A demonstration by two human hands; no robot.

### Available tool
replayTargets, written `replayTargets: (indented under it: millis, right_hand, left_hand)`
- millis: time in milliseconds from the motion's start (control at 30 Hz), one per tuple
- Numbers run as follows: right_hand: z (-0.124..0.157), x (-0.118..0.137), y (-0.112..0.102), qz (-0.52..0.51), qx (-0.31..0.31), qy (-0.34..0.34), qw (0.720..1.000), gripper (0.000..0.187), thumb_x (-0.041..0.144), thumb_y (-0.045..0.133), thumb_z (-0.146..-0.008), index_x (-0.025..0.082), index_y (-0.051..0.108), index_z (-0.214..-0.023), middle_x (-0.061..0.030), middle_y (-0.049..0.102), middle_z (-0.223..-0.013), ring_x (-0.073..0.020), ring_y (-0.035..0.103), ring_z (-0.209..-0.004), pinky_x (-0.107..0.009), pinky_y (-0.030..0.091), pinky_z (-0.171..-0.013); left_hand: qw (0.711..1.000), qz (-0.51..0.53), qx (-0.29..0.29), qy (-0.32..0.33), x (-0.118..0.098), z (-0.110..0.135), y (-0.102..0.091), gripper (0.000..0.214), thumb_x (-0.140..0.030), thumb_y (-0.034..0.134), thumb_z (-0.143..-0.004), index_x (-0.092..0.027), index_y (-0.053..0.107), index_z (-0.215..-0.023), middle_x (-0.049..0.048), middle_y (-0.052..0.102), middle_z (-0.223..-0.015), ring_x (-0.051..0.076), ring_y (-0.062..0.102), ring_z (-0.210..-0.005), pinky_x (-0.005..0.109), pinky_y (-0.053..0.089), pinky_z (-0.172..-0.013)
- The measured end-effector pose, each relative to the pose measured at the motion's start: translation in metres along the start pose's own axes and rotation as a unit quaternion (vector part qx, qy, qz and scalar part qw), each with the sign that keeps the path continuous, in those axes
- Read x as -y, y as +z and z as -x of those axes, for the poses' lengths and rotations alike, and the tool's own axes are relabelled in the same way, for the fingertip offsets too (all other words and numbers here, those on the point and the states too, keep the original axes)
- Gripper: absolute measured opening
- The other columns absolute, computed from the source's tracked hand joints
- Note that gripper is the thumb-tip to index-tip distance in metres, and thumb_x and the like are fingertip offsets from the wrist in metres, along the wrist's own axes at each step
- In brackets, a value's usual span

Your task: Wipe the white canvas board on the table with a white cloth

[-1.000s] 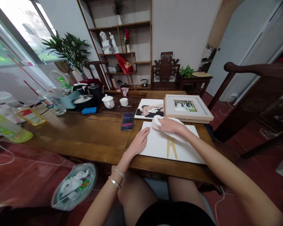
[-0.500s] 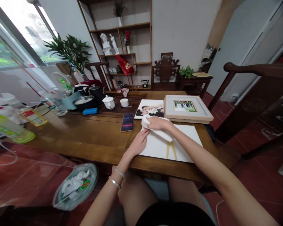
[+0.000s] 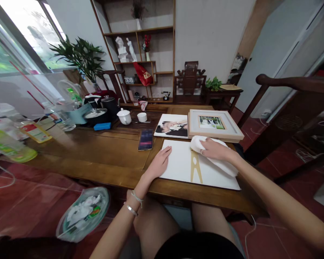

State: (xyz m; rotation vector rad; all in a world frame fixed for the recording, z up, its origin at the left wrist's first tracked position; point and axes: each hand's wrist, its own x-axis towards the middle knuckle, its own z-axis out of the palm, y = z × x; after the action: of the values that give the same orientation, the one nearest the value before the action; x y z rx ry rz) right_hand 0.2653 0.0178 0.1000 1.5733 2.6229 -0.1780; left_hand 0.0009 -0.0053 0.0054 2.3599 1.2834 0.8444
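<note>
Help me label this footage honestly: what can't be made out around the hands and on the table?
Head view, hidden: part of the white panel, covered by the white cloth and right hand.
Head view, hidden: the palm of the left hand, turned down on that panel.
Head view, blurred: whatever the phone displays, masked by pixelation.
Head view, cut off: the left part of the yellow-green bottle, by the picture's left edge.

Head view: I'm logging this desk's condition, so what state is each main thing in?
White panel: lying flat
White cloth: partly bunched
Left hand: palm down, fingers extended
Right hand: curled, gripping the White cloth
Framed photo: lying face up
Smartphone: face up, screen apparently lit
White teapot: upright, lid on
Black kettle: upright, lid on
Wastebasket: uncovered, bag-lined, holding crumpled tissues
</note>
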Motion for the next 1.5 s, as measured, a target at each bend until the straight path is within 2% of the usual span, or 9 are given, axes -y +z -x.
replayTargets:
  millis: [133,333,600,733,967,1100,1233,1333,1500]
  right_hand:
    - [0.041,0.025,0.022,0.065,-0.050,-0.009,0.997,0.025,0.011,0.045,-0.069,0.011,0.059,-0.090,-0.0168,0.060,-0.086,-0.0327,0.048,-0.101,-0.039,0.040,-0.082]
    - [0.091,0.068,0.044,0.025,-0.120,-0.043,0.992,0.028,0.011,0.048,-0.064,0.013,0.063,-0.086,-0.0183,0.054,-0.116,-0.0311,0.040,-0.116,-0.039,0.038,-0.092]
    - [0.027,0.021,0.041,0.013,-0.117,-0.029,0.993,0.034,0.015,0.047,-0.072,0.010,0.063,-0.101,-0.0192,0.058,-0.117,-0.0330,0.030,-0.130,-0.052,0.021,-0.105]
    - [0.028,0.043,0.042,0.015,-0.101,-0.035,0.994,0.042,0.014,0.049,-0.070,0.009,0.062,-0.110,-0.0216,0.040,-0.138,-0.0364,0.023,-0.133,-0.056,0.019,-0.104]
    - [0.068,0.086,0.047,-0.020,-0.048,-0.175,0.983,0.036,0.017,0.057,-0.064,0.013,0.067,-0.099,-0.0195,0.032,-0.144,-0.0371,0.014,-0.136,-0.058,0.008,-0.107]
    - [0.039,0.063,0.036,-0.029,-0.056,-0.135,0.989,0.040,0.012,0.050,-0.066,0.010,0.064,-0.104,-0.0202,0.043,-0.137,-0.0296,0.024,-0.135,-0.051,0.017,-0.108]
    - [0.006,0.058,0.029,0.004,-0.066,-0.080,0.995,0.044,0.013,0.048,-0.070,0.010,0.061,-0.111,-0.0217,0.044,-0.135,-0.0329,0.024,-0.134,-0.057,0.019,-0.104]
    - [0.012,0.085,0.033,0.025,-0.067,-0.072,0.995,0.046,0.016,0.050,-0.071,0.013,0.060,-0.116,-0.0216,0.038,-0.139,-0.0386,0.023,-0.133,-0.063,0.018,-0.101]
    - [0.051,0.126,0.039,0.001,-0.018,-0.182,0.983,0.040,0.021,0.055,-0.071,0.016,0.065,-0.109,-0.0196,0.033,-0.143,-0.0416,0.018,-0.133,-0.065,0.013,-0.101]
  left_hand:
    - [1.000,0.000,-0.003,0.000,-0.001,-0.001,0.000,0.045,-0.015,0.031,-0.089,-0.015,0.045,-0.132,0.0100,0.042,-0.141,0.020,0.035,-0.133,0.044,0.027,-0.113]
    - [1.000,-0.003,-0.005,0.007,0.000,-0.001,0.001,0.045,-0.014,0.031,-0.089,-0.016,0.044,-0.132,0.0101,0.042,-0.141,0.021,0.035,-0.133,0.044,0.028,-0.112]
    - [1.000,0.001,-0.001,0.000,-0.001,-0.001,0.000,0.045,-0.015,0.031,-0.090,-0.015,0.045,-0.132,0.0109,0.042,-0.141,0.021,0.035,-0.133,0.044,0.028,-0.112]
    - [1.000,-0.001,0.000,-0.003,0.000,-0.001,0.000,0.044,-0.015,0.031,-0.090,-0.015,0.045,-0.132,0.0106,0.042,-0.141,0.021,0.035,-0.133,0.044,0.028,-0.112]
    - [1.000,-0.002,0.000,0.005,0.002,-0.001,0.002,0.045,-0.015,0.030,-0.090,-0.015,0.045,-0.132,0.0108,0.042,-0.141,0.020,0.034,-0.134,0.044,0.027,-0.113]
    - [1.000,-0.003,-0.001,0.008,0.003,-0.001,0.002,0.045,-0.014,0.030,-0.090,-0.015,0.044,-0.133,0.0105,0.041,-0.142,0.020,0.034,-0.134,0.044,0.027,-0.112]
    - [1.000,-0.005,0.003,0.004,0.004,-0.001,0.003,0.045,-0.014,0.030,-0.090,-0.015,0.043,-0.133,0.0101,0.041,-0.142,0.020,0.034,-0.134,0.044,0.026,-0.113]
    - [1.000,0.000,0.000,0.001,0.003,-0.001,0.003,0.045,-0.015,0.030,-0.090,-0.014,0.044,-0.133,0.0109,0.041,-0.141,0.020,0.035,-0.133,0.044,0.027,-0.113]
    - [1.000,0.020,0.002,0.006,0.000,0.000,-0.001,0.042,-0.020,0.033,-0.091,-0.018,0.045,-0.132,0.0098,0.042,-0.141,0.021,0.035,-0.133,0.045,0.029,-0.111]
